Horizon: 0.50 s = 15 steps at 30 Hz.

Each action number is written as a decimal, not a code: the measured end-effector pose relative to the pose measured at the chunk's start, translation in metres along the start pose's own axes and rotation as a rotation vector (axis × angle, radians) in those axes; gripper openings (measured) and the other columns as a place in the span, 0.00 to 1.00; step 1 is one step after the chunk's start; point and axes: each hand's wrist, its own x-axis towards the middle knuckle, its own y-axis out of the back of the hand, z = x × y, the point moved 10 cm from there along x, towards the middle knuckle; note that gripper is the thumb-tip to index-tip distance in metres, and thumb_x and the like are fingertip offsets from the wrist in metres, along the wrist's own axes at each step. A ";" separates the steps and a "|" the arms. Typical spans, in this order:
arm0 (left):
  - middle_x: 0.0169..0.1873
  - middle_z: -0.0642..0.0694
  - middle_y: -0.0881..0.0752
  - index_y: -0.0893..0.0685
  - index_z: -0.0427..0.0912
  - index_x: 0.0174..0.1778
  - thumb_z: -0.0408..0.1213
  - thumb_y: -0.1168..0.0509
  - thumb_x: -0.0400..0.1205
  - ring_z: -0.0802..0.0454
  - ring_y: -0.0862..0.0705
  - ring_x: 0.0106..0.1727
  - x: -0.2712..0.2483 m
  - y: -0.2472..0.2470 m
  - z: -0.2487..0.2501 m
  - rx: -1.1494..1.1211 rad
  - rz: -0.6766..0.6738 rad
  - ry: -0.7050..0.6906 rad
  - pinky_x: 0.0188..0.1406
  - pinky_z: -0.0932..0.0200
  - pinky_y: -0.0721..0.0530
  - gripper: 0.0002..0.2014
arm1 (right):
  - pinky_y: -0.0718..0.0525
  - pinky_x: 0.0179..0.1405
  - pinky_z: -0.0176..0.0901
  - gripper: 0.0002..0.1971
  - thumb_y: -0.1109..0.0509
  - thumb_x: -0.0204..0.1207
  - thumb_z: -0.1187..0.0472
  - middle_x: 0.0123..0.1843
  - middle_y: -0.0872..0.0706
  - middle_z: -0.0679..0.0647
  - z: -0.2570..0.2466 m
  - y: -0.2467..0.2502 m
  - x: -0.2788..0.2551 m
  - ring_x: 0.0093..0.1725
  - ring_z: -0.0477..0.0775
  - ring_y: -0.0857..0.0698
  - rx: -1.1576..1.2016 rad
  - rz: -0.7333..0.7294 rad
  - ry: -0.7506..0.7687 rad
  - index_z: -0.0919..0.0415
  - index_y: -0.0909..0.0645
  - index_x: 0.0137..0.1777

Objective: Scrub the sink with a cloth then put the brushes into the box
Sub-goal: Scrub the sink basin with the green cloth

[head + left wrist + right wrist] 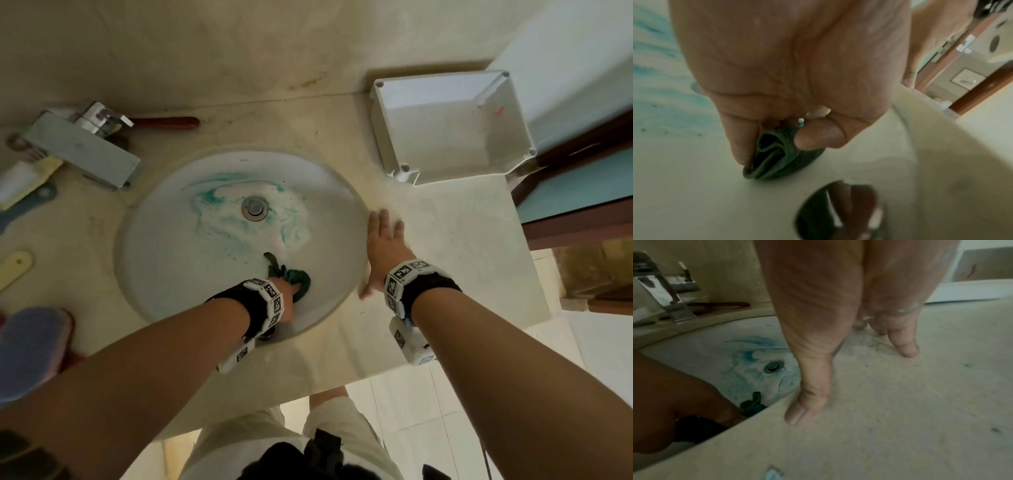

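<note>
My left hand (286, 296) grips a bunched dark green cloth (294, 275) against the near wall of the round white sink (164, 274); in the left wrist view the fingers and thumb pinch the folded cloth (777, 155). Teal foam smears (212, 202) surround the drain (254, 206). My right hand (383, 246) lies flat with straight fingers on the counter (462, 240) at the sink's right rim, thumb (807, 408) at the edge. An empty white box (448, 126) stands at the back right. Brushes lie at the left: a red-handled one (164, 122) behind the tap, others with blue (24, 209) and yellow (15, 267) handles.
A chrome tap (85, 147) reaches over the sink's back left. A blue pad with a red edge (30, 349) lies at the near left. The counter's front edge (376, 375) drops to a tiled floor; a wooden door frame (575, 226) stands on the right.
</note>
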 end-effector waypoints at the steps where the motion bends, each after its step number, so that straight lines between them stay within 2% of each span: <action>1: 0.75 0.37 0.28 0.43 0.44 0.84 0.35 0.39 0.82 0.38 0.23 0.69 0.003 0.003 -0.003 0.004 0.017 -0.002 0.68 0.47 0.22 0.34 | 0.41 0.80 0.71 0.79 0.11 0.54 0.50 0.83 0.77 0.59 0.000 0.001 0.000 0.83 0.72 0.68 -0.007 0.004 0.000 0.63 0.77 0.81; 3: 0.79 0.37 0.34 0.47 0.42 0.85 0.36 0.40 0.83 0.38 0.25 0.71 0.011 0.006 -0.009 0.033 0.015 -0.002 0.69 0.43 0.23 0.35 | 0.40 0.79 0.72 0.78 0.11 0.54 0.51 0.83 0.77 0.59 -0.002 0.001 0.002 0.83 0.72 0.68 -0.005 -0.006 -0.019 0.65 0.77 0.81; 6: 0.82 0.39 0.40 0.53 0.49 0.86 0.39 0.41 0.83 0.37 0.26 0.73 0.021 0.009 -0.019 0.041 -0.030 -0.009 0.68 0.41 0.22 0.37 | 0.39 0.79 0.72 0.79 0.10 0.53 0.51 0.83 0.77 0.59 -0.004 -0.001 0.007 0.83 0.72 0.67 -0.028 -0.013 -0.042 0.64 0.78 0.81; 8: 0.80 0.40 0.35 0.49 0.50 0.85 0.41 0.43 0.83 0.37 0.24 0.70 0.019 0.008 -0.019 0.030 -0.022 -0.034 0.66 0.42 0.21 0.35 | 0.42 0.80 0.71 0.81 0.10 0.50 0.48 0.83 0.77 0.59 -0.002 -0.002 0.010 0.83 0.72 0.68 -0.051 0.001 -0.025 0.64 0.77 0.81; 11: 0.75 0.38 0.27 0.39 0.48 0.83 0.42 0.46 0.84 0.38 0.21 0.66 0.012 -0.010 -0.021 0.035 -0.038 -0.051 0.64 0.51 0.21 0.28 | 0.44 0.81 0.70 0.81 0.10 0.50 0.48 0.84 0.76 0.57 0.003 -0.002 0.008 0.83 0.71 0.69 -0.022 0.023 -0.013 0.62 0.76 0.82; 15: 0.75 0.37 0.27 0.36 0.48 0.81 0.41 0.48 0.86 0.39 0.21 0.67 0.013 -0.014 -0.030 0.022 -0.011 -0.054 0.67 0.49 0.22 0.24 | 0.39 0.79 0.72 0.80 0.10 0.52 0.51 0.83 0.77 0.56 0.001 0.002 0.005 0.83 0.70 0.69 -0.001 0.011 -0.023 0.60 0.77 0.82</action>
